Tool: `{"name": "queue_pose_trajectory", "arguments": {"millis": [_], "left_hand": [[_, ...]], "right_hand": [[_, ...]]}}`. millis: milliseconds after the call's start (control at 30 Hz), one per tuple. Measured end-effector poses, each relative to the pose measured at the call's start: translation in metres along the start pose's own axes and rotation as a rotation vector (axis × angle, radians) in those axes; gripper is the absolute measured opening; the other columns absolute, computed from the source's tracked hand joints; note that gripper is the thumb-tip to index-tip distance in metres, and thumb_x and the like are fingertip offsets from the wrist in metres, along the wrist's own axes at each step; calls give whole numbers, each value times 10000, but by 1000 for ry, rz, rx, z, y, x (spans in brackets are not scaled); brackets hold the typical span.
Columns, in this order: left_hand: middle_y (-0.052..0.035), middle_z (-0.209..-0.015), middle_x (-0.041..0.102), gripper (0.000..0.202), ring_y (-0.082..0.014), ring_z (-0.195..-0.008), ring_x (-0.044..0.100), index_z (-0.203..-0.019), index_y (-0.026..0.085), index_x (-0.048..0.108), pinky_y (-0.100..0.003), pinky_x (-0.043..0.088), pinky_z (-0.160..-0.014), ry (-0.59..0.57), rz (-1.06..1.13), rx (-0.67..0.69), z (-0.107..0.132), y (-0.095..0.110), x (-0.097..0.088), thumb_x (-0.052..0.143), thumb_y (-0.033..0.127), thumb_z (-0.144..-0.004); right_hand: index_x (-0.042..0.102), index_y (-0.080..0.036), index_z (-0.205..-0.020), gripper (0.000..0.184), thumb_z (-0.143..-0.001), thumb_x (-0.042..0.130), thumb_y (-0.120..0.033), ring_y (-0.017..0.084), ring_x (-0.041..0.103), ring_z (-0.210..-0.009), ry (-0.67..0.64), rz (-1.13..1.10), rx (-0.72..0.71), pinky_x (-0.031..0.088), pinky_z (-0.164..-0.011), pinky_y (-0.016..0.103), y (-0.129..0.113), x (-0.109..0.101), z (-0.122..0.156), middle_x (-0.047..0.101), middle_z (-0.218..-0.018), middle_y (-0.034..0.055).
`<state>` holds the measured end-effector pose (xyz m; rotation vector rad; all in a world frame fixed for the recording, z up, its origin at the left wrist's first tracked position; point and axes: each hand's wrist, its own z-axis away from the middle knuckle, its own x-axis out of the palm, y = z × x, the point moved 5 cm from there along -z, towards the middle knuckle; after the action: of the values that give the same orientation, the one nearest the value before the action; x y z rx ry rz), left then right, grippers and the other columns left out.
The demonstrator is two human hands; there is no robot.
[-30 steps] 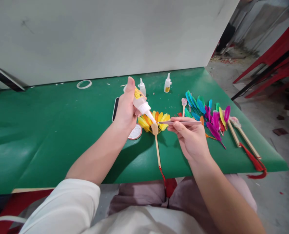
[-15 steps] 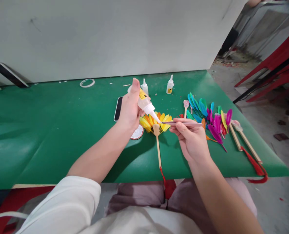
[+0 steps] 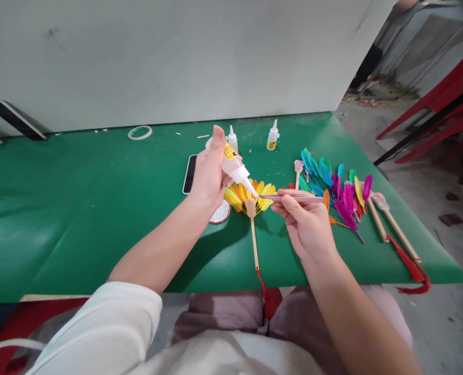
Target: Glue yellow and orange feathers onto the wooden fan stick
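Note:
My left hand (image 3: 210, 174) is wrapped around a white glue bottle (image 3: 236, 166) with a yellow label, its nozzle tilted down to the right. Between the fingers of my right hand (image 3: 307, 221) is a pair of metal tweezers (image 3: 299, 198), pointing left. The tweezers' tips meet the nozzle's end; anything pinched in them is too small to make out. Below both lies a feather fan (image 3: 250, 207) with yellow and orange feathers, a wooden handle and a red tassel. Partly behind my left wrist sits a round white-topped disc (image 3: 220, 212).
Two small glue bottles (image 3: 272, 136) stand at the back. Colourful loose feathers (image 3: 333, 182) and wooden handles (image 3: 401, 234) lie on the right. A phone (image 3: 189, 174) and a tape ring (image 3: 139, 133) rest on the green tabletop (image 3: 98, 208). A pale wall (image 3: 176, 57) rises behind.
Almost nothing differs. Both hands keep their hold, and the nozzle stays against the tweezers' tips.

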<state>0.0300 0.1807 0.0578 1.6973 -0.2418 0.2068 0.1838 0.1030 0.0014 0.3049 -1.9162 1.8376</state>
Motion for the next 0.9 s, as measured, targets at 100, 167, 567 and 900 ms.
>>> {"name": "queue_pose_trajectory", "arguments": {"millis": [100, 167, 567, 900], "left_hand": [[44, -405, 335, 573, -35, -322, 243, -508, 172, 446, -240, 158, -326, 7, 18, 1, -1, 0, 0, 481, 699, -730], [47, -403, 325, 574, -38, -323, 239, -508, 176, 435, -242, 165, -329, 5, 17, 3, -1, -1, -1, 473, 704, -730], [46, -392, 350, 573, -34, -307, 245, -497, 175, 476, -245, 149, -310, -5, 49, 2, -2, 0, 0, 480, 700, -725], [39, -402, 360, 572, -42, -319, 242, -508, 180, 449, -263, 158, -325, -3, 25, 10, -2, 0, 0, 427, 691, -765]], "right_hand": [[702, -201, -748, 102, -676, 735, -264, 129, 676, -663, 16, 21, 4, 583, -647, 252, 0, -1, 0, 706, -720, 6], [701, -200, -754, 102, -683, 730, -267, 130, 677, -668, 16, 30, 1, 585, -649, 253, 0, -1, 0, 706, -728, 8], [707, -204, -752, 78, -691, 727, -248, 95, 662, -628, 5, -12, -4, 563, -623, 199, 1, 1, 1, 706, -722, -4], [710, -193, -750, 87, -682, 734, -242, 99, 660, -610, 17, -32, 22, 569, -610, 203, 2, 1, 2, 706, -707, 4]]}}
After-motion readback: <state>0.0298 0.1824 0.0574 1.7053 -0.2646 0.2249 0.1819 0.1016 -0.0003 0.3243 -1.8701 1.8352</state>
